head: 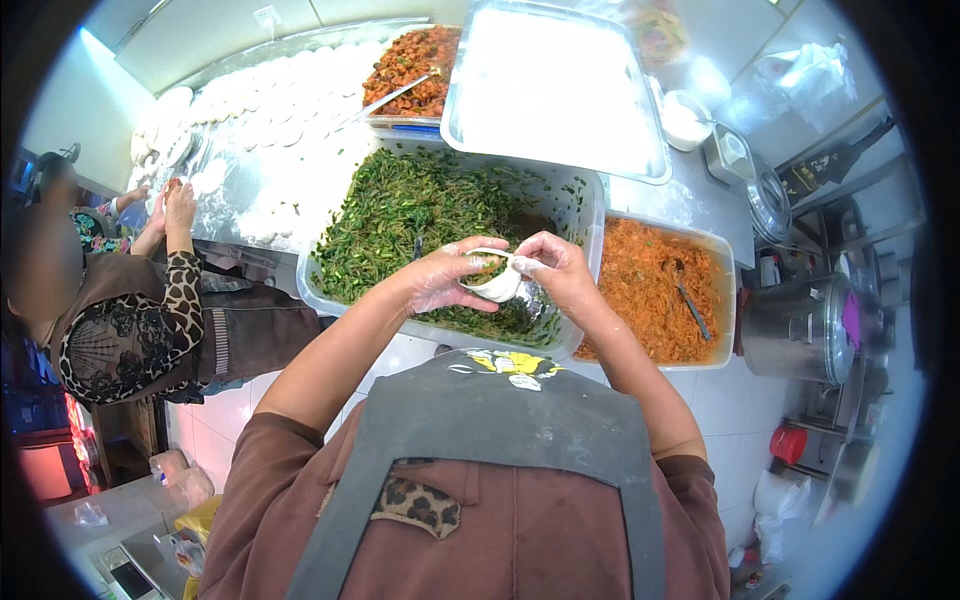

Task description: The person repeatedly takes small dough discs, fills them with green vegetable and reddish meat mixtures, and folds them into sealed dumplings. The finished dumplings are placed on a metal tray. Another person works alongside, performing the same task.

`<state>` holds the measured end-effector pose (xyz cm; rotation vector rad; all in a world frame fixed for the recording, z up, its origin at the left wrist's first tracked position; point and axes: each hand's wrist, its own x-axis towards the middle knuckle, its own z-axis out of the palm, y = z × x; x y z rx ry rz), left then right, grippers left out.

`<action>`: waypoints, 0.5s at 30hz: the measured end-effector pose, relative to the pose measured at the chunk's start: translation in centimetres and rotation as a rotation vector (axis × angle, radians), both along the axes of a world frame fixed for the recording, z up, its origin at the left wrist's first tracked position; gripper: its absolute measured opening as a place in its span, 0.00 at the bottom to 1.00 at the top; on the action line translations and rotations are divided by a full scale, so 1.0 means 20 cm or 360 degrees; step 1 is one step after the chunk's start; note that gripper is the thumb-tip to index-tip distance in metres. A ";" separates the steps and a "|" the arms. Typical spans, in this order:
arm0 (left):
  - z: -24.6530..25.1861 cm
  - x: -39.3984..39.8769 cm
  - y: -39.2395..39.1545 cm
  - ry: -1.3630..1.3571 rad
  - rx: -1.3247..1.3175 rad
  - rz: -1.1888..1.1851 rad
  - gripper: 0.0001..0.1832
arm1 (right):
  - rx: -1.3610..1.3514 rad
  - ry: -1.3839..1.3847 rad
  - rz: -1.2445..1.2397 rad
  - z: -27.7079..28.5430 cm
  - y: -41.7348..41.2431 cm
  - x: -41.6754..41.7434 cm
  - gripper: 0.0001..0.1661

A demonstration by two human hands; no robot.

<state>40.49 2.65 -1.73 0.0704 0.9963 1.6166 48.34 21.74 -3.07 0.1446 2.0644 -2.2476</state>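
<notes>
A round of white dough [496, 285] with green filling inside rests in my left hand [450, 279], which cups it from the side. With thumb and fingertips my right hand [553, 264] pinches the dough's rim. Both hands are dusted with flour. Directly beneath them stands a large clear plastic tub [585, 225] of chopped green vegetable filling [420, 210]. The handle of a utensil [418, 247] pokes out of that filling. Right of it, a second tub [729, 300] holds shredded orange filling [637, 270] with a spoon [694, 311] in it.
A floured steel worktable [262, 202] carries many dough rounds [277, 131]. A red filling tub [409, 120] and a bright, overexposed tray [555, 82] sit at the back. To the left, a co-worker [127, 330] handles dough with red filling. A large steel pot [787, 326] stands at right.
</notes>
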 end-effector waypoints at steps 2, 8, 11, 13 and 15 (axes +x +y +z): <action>-0.01 0.01 0.00 0.0035 -0.0031 0.0016 0.23 | 0.0069 0.0005 -0.0008 0.03 -0.01 0.00 0.07; -0.01 0.00 -0.01 0.0148 -0.0337 -0.0136 0.24 | 0.0944 0.0393 0.0221 0.06 -0.03 0.03 0.08; 0.00 0.00 0.01 0.0447 -0.0473 -0.0418 0.23 | 0.1071 0.0602 0.0333 0.16 -0.05 0.02 0.06; 0.01 -0.02 0.02 0.0601 -0.0478 -0.0590 0.23 | 0.0951 0.0726 0.0357 0.12 -0.06 -0.01 0.06; 0.01 -0.04 0.03 0.0656 -0.0481 -0.0728 0.23 | 0.0730 0.0498 0.0349 0.07 -0.04 -0.02 0.06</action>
